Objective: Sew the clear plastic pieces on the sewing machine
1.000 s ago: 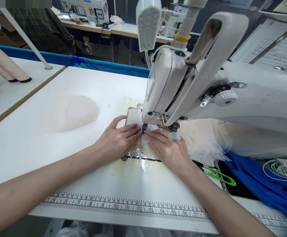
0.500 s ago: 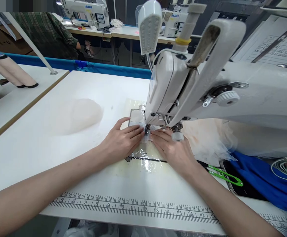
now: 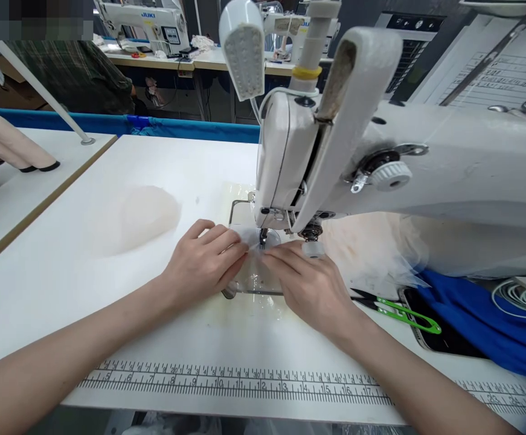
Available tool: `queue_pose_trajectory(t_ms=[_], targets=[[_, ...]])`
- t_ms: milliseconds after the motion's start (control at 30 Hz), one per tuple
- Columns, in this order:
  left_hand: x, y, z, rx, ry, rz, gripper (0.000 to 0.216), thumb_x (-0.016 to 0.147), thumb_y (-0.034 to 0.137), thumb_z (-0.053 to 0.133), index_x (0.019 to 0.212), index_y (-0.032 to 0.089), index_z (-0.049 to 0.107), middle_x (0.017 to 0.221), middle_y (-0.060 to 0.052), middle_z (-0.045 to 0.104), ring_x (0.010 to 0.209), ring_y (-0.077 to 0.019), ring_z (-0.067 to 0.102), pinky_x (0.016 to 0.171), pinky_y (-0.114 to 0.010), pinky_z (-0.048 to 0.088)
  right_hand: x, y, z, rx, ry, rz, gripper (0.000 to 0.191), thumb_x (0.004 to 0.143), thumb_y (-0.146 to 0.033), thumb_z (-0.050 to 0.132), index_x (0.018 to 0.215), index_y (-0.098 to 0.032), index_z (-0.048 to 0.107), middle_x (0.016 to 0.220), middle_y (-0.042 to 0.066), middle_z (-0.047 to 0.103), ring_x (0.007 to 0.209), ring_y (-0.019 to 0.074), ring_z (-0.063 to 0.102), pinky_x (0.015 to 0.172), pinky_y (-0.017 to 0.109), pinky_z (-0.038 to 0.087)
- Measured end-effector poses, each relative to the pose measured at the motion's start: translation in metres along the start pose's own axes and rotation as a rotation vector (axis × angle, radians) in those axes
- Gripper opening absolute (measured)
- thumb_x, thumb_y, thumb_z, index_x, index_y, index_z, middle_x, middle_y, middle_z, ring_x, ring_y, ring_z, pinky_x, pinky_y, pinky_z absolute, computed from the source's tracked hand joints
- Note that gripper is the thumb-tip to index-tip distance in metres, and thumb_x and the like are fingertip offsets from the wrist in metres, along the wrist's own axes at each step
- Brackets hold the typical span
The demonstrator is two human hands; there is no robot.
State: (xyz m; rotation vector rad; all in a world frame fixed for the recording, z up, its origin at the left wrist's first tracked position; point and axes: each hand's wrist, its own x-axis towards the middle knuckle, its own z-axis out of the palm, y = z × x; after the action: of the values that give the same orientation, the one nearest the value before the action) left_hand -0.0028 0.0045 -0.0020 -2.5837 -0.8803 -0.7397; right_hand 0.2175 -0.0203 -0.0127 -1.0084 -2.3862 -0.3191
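Observation:
A small piece of sheer white fabric (image 3: 247, 234) lies at the presser foot (image 3: 263, 237) of a white sewing machine (image 3: 285, 151). My left hand (image 3: 206, 257) is left of the foot, fingers curled and pinching the fabric's edge. To the right of the foot, my right hand (image 3: 308, 281) has its fingers pressed together on the fabric just in front of the needle area. Its fingertips are partly hidden by the fabric and the other fingers. Beneath both hands is the clear-covered machine plate (image 3: 258, 283).
Green-handled thread snips (image 3: 407, 314) lie beside a dark phone (image 3: 453, 338) and blue cloth (image 3: 484, 320) at right. Sheer peach fabric (image 3: 366, 244) is heaped under the machine arm. Another sheer piece (image 3: 149, 217) lies left. A ruler strip (image 3: 240, 386) runs along the front edge.
My left hand has drawn back slightly left from the foot, its fingers going from flat to curled in a pinch. My right hand stays close to the foot. The view has shifted slightly.

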Motion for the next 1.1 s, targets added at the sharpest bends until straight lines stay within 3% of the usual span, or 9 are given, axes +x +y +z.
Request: queue_pose_trajectory(t_ms=[100,233,433,600,800,1100], targets=[[0.002,-0.001,0.003,-0.162,-0.086,0.005,0.02,0.094,0.015,0.048,0.106,0.015,0.064,0.109,-0.006,0.071,0.097,-0.0175,0.065,0.086,-0.035,0.043,-0.002,-0.005,0.001,0.049,-0.057,-0.001,0.042,0.079,0.007,0.043,0.106,-0.012,0.068,0.113,0.007,0.072,0.089,0.0174,0.068,0.071,0.03,0.054],[0.002,0.0,0.003,-0.271,-0.156,0.0,0.023,0.096,0.023,0.045,0.105,0.016,0.065,0.095,-0.004,0.07,0.085,-0.0171,0.064,0.087,-0.038,0.043,-0.004,-0.006,0.002,0.043,-0.12,0.079,0.036,0.079,0.007,0.042,0.091,-0.013,0.07,0.105,0.006,0.073,0.091,0.0193,0.067,0.059,0.028,0.053],[0.002,0.0,0.008,-0.23,-0.172,0.043,0.026,0.096,0.02,0.044,0.111,0.014,0.066,0.092,-0.006,0.066,0.088,-0.0179,0.062,0.1,-0.04,0.044,-0.004,-0.007,-0.001,0.013,-0.167,0.09,0.036,0.082,0.002,0.042,0.104,-0.01,0.068,0.116,0.008,0.07,0.101,0.0226,0.066,0.065,0.03,0.057],[-0.004,0.008,0.012,-0.147,-0.16,0.075,0.031,0.096,0.027,0.048,0.116,0.011,0.064,0.117,-0.013,0.066,0.109,-0.0236,0.062,0.105,-0.042,0.044,-0.003,-0.003,-0.001,-0.007,-0.194,0.135,0.032,0.083,-0.001,0.043,0.103,-0.012,0.066,0.122,0.008,0.068,0.099,0.0216,0.067,0.056,0.028,0.055],[-0.006,0.017,0.011,-0.041,-0.159,0.075,0.042,0.098,0.039,0.045,0.12,0.008,0.063,0.121,-0.015,0.067,0.117,-0.0271,0.061,0.106,-0.044,0.046,0.0,0.001,0.001,-0.03,-0.169,0.131,0.029,0.086,-0.005,0.046,0.107,-0.012,0.065,0.117,0.008,0.07,0.096,0.0203,0.067,0.056,0.028,0.053],[-0.004,0.021,0.01,-0.039,-0.177,0.048,0.041,0.098,0.04,0.047,0.119,0.009,0.064,0.119,-0.014,0.068,0.115,-0.0271,0.063,0.11,-0.048,0.043,-0.002,0.004,0.003,-0.101,-0.145,0.116,0.027,0.094,-0.016,0.047,0.114,-0.009,0.064,0.102,0.012,0.074,0.086,0.019,0.068,0.052,0.026,0.047]])
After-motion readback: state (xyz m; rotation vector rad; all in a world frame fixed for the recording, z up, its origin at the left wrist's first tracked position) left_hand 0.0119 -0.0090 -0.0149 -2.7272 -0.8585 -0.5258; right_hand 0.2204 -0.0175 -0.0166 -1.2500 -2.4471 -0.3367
